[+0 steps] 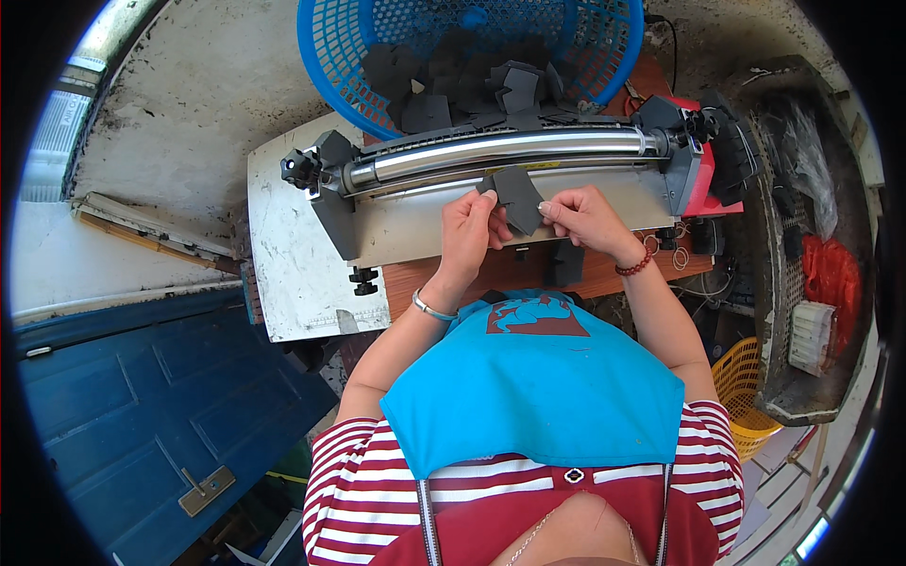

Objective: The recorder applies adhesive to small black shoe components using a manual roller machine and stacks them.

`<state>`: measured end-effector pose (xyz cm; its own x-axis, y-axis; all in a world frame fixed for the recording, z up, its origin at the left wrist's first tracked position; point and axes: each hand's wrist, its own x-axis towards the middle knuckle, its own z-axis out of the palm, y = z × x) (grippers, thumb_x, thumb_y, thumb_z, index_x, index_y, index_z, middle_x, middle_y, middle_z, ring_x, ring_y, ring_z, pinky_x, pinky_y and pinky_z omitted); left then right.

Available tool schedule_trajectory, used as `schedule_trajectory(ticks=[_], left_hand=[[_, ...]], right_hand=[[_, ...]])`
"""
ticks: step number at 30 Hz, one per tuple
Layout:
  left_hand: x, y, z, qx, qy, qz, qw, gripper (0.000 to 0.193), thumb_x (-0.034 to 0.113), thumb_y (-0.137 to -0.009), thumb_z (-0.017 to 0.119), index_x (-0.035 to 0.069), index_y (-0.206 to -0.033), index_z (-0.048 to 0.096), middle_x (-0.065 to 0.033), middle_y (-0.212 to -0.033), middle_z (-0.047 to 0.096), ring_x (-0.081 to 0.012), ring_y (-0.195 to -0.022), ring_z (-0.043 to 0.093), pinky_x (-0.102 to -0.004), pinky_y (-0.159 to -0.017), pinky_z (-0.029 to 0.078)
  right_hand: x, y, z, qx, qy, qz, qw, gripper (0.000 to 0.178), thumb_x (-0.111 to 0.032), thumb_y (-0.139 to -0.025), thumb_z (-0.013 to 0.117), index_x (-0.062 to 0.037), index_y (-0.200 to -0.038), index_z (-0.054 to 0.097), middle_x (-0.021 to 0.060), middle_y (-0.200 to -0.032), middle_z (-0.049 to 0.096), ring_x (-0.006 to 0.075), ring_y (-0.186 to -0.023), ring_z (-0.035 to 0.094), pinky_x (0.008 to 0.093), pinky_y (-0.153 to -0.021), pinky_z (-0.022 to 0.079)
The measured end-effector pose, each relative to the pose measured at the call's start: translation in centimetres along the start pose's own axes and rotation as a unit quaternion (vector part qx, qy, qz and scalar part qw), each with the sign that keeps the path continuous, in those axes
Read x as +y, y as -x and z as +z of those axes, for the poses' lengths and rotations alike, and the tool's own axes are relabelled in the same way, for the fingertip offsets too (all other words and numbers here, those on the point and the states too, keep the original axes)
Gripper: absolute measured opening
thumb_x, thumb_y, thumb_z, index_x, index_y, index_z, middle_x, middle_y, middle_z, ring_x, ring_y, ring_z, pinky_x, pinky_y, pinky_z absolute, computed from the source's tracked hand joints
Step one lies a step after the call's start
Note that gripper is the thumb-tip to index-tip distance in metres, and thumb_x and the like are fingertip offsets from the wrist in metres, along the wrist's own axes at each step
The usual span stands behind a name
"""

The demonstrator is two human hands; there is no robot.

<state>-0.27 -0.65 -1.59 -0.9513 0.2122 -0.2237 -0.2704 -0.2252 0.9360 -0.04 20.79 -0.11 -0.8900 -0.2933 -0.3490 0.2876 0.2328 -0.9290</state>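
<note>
Both hands, left hand (469, 229) and right hand (582, 219), pinch one dark foam piece (518, 196) beside the roller (500, 148); fingertips could get drawn in

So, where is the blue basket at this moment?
In the head view, the blue basket sits at the top centre, just behind the machine's shiny roller, and holds dark grey pieces.
</note>
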Motion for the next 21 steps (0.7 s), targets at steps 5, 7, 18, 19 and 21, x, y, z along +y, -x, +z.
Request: schedule_trajectory(ticks=[5,7,18,19,21], left_hand=[[0.4,0.1,-0.1,0.038,-0.008,0.012,0.999,0.033,0.022,-0.098,0.049,0.002,-0.074,0.058,-0.0046,-0.062,0.06,-0.008,-0.049,0.057,-0.0193,-0.04,0.041],[0.1,0.0,-0.4,0.028,-0.017,0.012,0.999,0.031,0.022,-0.098,0.05,0.002,-0.076,0.058,-0.0051,-0.064,0.06,-0.0093,-0.05,0.058,-0.0194,-0.041,0.042],[0.2,0.0,0.6,-0.008,0.004,-0.006,1.0,0.03,0.022,-0.098,0.049,0.001,-0.08,0.059,-0.0068,-0.07,0.062,-0.0113,-0.054,0.06,-0.0202,-0.042,0.043],[0.4,0.1,0.5,0.004,0.006,-0.003,1.0,0.03,0.022,-0.098,0.048,0.001,-0.08,0.059,-0.007,-0.071,0.062,-0.0116,-0.054,0.06,-0.0203,-0.042,0.043],[0.4,0.1,0.2,0.016,0.009,-0.001,1.0,0.03,0.022,-0.098,0.048,0.001,-0.081,0.059,-0.0073,-0.072,0.062,-0.0118,-0.054,0.06,-0.0204,-0.042,0.043]], right_hand=[[1.1,0.0,-2.7,0.015,0.042,0.081,0.996,0.037,-0.033,-0.092,0.061,-0.0004,-0.074,0.066,-0.0003,-0.056,0.056,0.0053,-0.042,0.045,0.0209,-0.04,0.036],[1.1,-0.1,-3.2,0.044,0.063,0.113,0.991,0.038,-0.033,-0.092,0.061,-0.0002,-0.074,0.066,-0.0001,-0.056,0.056,0.0057,-0.042,0.045,0.0212,-0.04,0.036],[0.5,0.1,-1.0,0.01,0.008,0.009,1.0,0.036,-0.033,-0.092,0.063,-0.0027,-0.072,0.063,-0.0016,-0.056,0.055,0.0037,-0.043,0.044,0.0195,-0.039,0.034],[0.6,0.2,-1.6,0.017,-0.005,0.019,1.0,0.037,-0.033,-0.092,0.063,-0.0024,-0.07,0.063,-0.0013,-0.055,0.055,0.0046,-0.042,0.045,0.0202,-0.039,0.035],[1.0,0.2,-3.1,0.03,0.021,0.048,0.998,0.037,-0.033,-0.092,0.063,-0.0024,-0.071,0.063,-0.0013,-0.055,0.055,0.0049,-0.042,0.045,0.0207,-0.039,0.035]])
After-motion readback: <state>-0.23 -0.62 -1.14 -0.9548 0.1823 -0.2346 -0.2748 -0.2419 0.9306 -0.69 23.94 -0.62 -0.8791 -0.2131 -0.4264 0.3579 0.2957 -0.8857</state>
